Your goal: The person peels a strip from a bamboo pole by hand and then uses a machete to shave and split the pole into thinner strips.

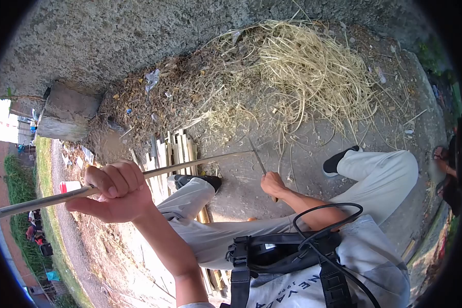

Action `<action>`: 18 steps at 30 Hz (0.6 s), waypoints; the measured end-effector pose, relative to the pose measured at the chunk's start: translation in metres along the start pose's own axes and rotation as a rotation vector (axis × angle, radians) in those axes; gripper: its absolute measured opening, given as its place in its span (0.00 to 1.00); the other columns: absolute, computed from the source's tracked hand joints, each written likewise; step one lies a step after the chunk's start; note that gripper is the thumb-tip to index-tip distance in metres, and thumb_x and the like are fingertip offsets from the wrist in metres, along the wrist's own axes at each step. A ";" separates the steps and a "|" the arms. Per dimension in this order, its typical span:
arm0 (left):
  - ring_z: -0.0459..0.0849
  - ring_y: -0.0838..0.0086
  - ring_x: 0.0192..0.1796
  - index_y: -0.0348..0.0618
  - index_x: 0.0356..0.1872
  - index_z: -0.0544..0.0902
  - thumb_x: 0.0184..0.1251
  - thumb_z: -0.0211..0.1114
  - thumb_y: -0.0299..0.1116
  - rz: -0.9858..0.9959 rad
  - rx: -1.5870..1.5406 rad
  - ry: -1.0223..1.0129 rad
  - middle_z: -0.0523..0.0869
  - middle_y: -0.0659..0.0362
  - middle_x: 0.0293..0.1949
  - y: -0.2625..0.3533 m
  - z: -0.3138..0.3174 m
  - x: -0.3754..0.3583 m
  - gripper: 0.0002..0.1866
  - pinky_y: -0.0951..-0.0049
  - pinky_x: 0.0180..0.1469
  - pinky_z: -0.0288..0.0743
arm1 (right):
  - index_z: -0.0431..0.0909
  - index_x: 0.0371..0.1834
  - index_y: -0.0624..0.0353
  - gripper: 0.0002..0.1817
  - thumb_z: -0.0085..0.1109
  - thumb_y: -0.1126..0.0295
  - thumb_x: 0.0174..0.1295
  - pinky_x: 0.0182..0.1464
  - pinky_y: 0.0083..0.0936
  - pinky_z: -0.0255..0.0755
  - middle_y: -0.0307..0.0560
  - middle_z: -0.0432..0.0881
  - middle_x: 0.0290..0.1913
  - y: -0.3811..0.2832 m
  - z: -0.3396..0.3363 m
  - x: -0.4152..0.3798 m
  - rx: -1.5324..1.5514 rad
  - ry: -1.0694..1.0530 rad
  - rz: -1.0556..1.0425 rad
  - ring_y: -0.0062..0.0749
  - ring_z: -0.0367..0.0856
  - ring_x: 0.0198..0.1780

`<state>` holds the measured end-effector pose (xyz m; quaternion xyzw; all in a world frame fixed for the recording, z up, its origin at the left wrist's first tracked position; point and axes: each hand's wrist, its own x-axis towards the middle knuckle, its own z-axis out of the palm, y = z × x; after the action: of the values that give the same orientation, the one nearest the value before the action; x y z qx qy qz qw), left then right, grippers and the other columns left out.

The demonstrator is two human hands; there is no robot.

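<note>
My left hand (113, 190) is closed around a long, thin bamboo strip (190, 164), with the thumb lying along its underside. One end of the strip runs out past the left edge of the view. Its far end reaches the blade of a knife (258, 158), and the two appear to touch there. The knife's handle is gripped in my right hand (273, 186), blade pointing away from me. Between my legs and the wall, split bamboo pieces (172, 154) lie stacked on the ground beside my left shoe (195, 182).
A large heap of pale shavings (313, 72) lies by the rough wall (138, 31). Dry leaves and litter cover the ground along it. A concrete block (69, 110) stands at left. At the right edge, another person's foot (439, 153) shows. A black cable (326, 208) loops over my chest strap.
</note>
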<state>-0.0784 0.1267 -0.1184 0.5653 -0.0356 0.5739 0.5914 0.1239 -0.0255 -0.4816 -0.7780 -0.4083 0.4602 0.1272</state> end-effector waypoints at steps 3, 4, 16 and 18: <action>0.48 0.82 0.11 0.49 0.22 0.65 0.68 0.42 0.74 -0.008 0.026 0.007 0.57 0.68 0.10 0.000 0.002 -0.001 0.35 0.76 0.14 0.41 | 0.82 0.36 0.71 0.21 0.44 0.62 0.72 0.43 0.48 0.78 0.71 0.83 0.35 -0.040 -0.018 -0.023 0.115 0.127 -0.038 0.65 0.84 0.41; 0.49 0.82 0.12 0.49 0.22 0.65 0.68 0.43 0.73 -0.007 0.026 0.015 0.57 0.68 0.10 0.002 0.000 -0.001 0.35 0.76 0.14 0.41 | 0.81 0.36 0.70 0.22 0.44 0.61 0.72 0.43 0.50 0.77 0.71 0.83 0.35 -0.051 -0.023 -0.030 0.121 0.113 -0.080 0.65 0.84 0.41; 0.47 0.82 0.13 0.48 0.20 0.67 0.70 0.45 0.71 0.013 0.032 0.239 0.56 0.69 0.10 0.008 -0.023 -0.004 0.35 0.76 0.15 0.42 | 0.82 0.39 0.70 0.23 0.43 0.60 0.73 0.50 0.54 0.76 0.74 0.82 0.41 0.001 -0.004 -0.010 -0.044 0.032 -0.013 0.65 0.83 0.46; 0.47 0.82 0.13 0.47 0.18 0.66 0.69 0.45 0.72 0.022 0.086 0.303 0.55 0.68 0.10 0.009 -0.023 -0.002 0.36 0.76 0.15 0.42 | 0.82 0.38 0.70 0.23 0.43 0.60 0.73 0.48 0.54 0.76 0.74 0.82 0.40 -0.013 -0.008 -0.017 -0.052 0.089 -0.097 0.65 0.83 0.45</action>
<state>-0.0995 0.1393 -0.1220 0.4968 0.0725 0.6599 0.5590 0.1196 -0.0287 -0.4589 -0.7801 -0.4513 0.4076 0.1470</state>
